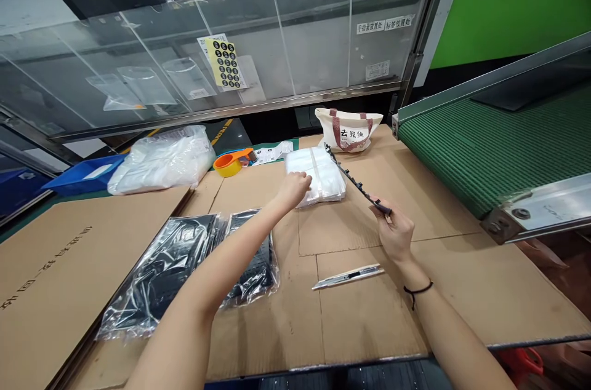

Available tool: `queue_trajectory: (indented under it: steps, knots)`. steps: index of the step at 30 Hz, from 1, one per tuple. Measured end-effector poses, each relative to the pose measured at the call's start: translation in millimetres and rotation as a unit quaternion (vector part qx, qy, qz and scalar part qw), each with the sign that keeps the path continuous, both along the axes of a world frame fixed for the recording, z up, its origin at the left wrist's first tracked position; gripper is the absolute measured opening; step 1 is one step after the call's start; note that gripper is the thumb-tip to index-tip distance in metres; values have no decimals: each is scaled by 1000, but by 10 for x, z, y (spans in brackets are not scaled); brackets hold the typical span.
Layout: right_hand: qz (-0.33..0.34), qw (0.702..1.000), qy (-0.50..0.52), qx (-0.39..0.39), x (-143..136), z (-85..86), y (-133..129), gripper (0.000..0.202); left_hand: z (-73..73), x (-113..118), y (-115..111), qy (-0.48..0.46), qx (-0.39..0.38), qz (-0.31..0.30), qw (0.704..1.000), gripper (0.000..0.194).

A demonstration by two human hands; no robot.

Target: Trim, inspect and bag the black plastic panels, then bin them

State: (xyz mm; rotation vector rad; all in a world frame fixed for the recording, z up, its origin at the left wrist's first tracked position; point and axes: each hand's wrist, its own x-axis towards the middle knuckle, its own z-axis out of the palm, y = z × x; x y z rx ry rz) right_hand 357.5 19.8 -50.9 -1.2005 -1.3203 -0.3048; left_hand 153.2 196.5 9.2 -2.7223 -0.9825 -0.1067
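A long thin black plastic strip [353, 181] with small tabs slants up and left from my right hand [396, 233], whose fingers pinch its lower end. Its upper end reaches over a stack of clear plastic bags [325, 171] bound with a band. Over the left part of that stack is my left hand [295, 189], with fingers curled; whether it grips anything is too small to tell. A utility knife [348, 277] lies on the cardboard below my hands. Black parts in clear bags [173, 261] lie under and beside my left forearm.
Cardboard sheets [50, 254] are stacked at left. Behind are a blue tray [83, 176], a bundle of plastic bags [166, 159], an orange tape dispenser [231, 162] and a cloth bag [346, 131]. A green conveyor belt [498, 131] runs at right, below a clear panel [314, 39] at back.
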Motion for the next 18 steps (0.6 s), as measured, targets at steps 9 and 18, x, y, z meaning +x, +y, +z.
queue_trajectory:
  steps: [9,18]
  knots:
    - [-43,997,53,-21,-41,-4,9,24,23,51,29,-57,-68,35,995,25]
    - [-17,993,107,-50,-154,-20,-17,28,9,33,228,-152,-200,111,962,21]
